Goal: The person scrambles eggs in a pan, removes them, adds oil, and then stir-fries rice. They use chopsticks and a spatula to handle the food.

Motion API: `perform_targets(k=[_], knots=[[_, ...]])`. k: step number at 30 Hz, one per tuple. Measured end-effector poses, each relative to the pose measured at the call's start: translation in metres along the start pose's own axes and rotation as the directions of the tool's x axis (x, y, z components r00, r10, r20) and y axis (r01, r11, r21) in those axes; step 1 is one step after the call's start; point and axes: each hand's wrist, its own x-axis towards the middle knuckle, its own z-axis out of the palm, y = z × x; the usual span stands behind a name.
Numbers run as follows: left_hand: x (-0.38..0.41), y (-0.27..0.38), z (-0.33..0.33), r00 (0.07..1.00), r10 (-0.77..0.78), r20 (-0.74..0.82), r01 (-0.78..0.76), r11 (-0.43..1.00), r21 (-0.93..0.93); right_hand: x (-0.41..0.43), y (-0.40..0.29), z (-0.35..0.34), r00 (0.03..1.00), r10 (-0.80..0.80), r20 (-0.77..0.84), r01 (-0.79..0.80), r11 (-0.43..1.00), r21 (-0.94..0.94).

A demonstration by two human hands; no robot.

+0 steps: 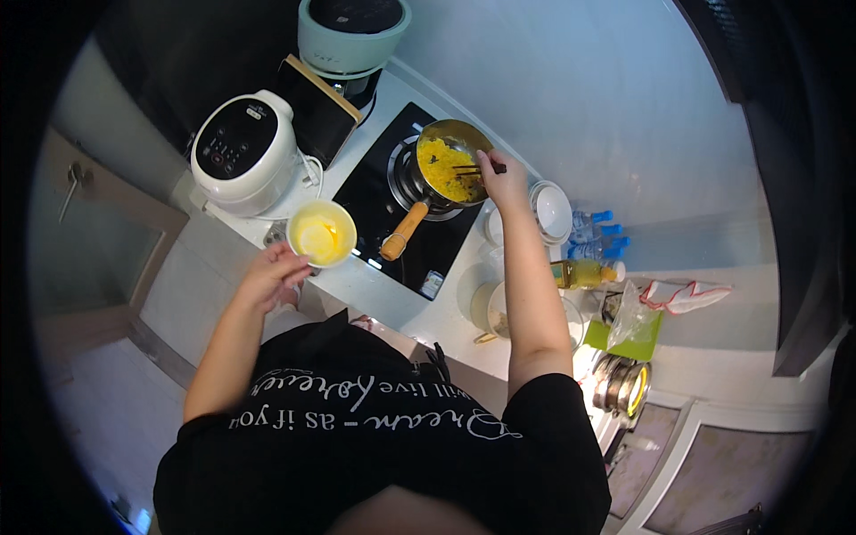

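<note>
My left hand [277, 272] holds a pale bowl [349, 234] by its near rim, left of the stove; yellow residue coats its inside. My right hand [500, 179] grips dark chopsticks [471, 170], whose tips are in yellow, egg-like food [441, 167] with dark bits. The food lies in a metal pan [470, 132] with a wooden handle [405, 231] that points towards me. The pan rests over a burner [400, 175] of the black glass cooktop [364, 180]; whether a flame burns I cannot tell.
A white rice cooker [251, 157], a dark wood-edged board or tablet [317, 110] and a mint-green appliance [351, 43] stand at the left and back. To the right are stacked white bowls [552, 212], blue-capped bottles [592, 234], an oil bottle [582, 274], a green board [628, 338] and metal pots [615, 384].
</note>
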Motion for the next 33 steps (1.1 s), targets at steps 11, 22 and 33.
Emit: perform_targets(k=[11,22,33], knots=[[0.069,-0.056,0.020,0.773,-0.540,0.333,0.414,0.828,0.379,-0.066,-0.028,-0.007,0.968,0.029,-0.251,-0.074,0.983,-0.170],[0.098,-0.143,0.113,0.556,-0.675,0.486,0.291,0.705,0.647,-0.119,-0.074,-0.085,0.751,0.500,-0.432,0.025,0.632,0.775],[0.067,-0.206,0.154,0.670,-0.631,0.391,0.380,0.744,0.549,-0.162,-0.075,-0.186,0.860,0.386,-0.334,0.140,0.452,0.881]])
